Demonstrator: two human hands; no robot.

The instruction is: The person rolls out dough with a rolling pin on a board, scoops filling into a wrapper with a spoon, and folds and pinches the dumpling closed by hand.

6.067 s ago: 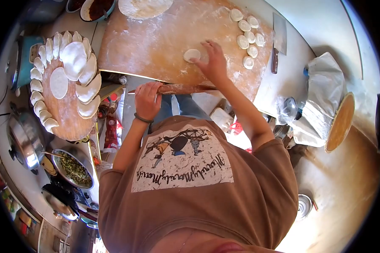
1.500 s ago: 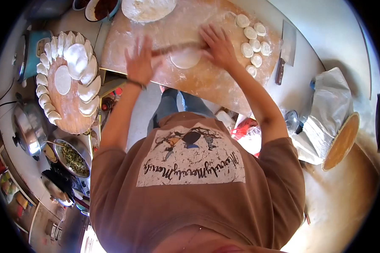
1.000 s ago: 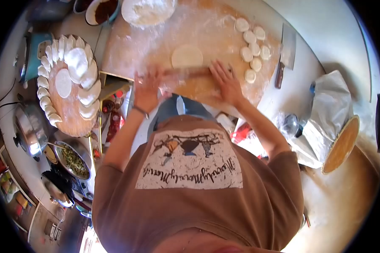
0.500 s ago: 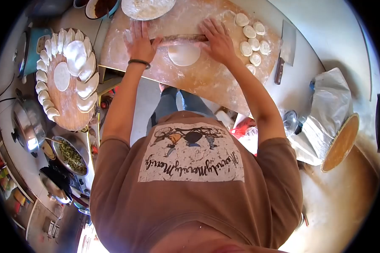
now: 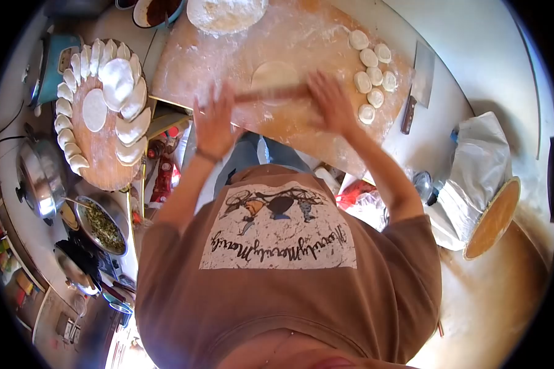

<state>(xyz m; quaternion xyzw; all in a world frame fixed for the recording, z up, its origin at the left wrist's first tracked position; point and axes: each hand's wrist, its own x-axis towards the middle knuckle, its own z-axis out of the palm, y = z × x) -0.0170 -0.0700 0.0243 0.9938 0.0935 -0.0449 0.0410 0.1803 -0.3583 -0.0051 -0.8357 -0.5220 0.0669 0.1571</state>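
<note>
On the floured wooden board [image 5: 197, 67], a thin round dough sheet [image 5: 274, 75] lies under and beyond a wooden rolling pin [image 5: 271, 94]. My left hand [image 5: 215, 120] presses on the pin's left end with its fingers stretched out. The pin's right end is beneath my right hand [image 5: 331, 104], whose fingers are spread and blurred by motion. Several small flattened dough pieces [image 5: 374, 75] lie to the right of my right hand. A mound of flour or dough [image 5: 226, 12] sits at the board's far edge.
At the left, a round wooden board [image 5: 98, 161] carries folded dumplings [image 5: 130, 129] and round wrappers [image 5: 95, 111]. Below it stand a lidded steel pot [image 5: 40, 175] and a bowl of green filling [image 5: 101, 226]. A cleaver [image 5: 421, 77] lies at the right, beyond the dough pieces.
Since half a second ago, both hands and the rolling pin have come back toward my body. More of the dough sheet shows beyond the pin.
</note>
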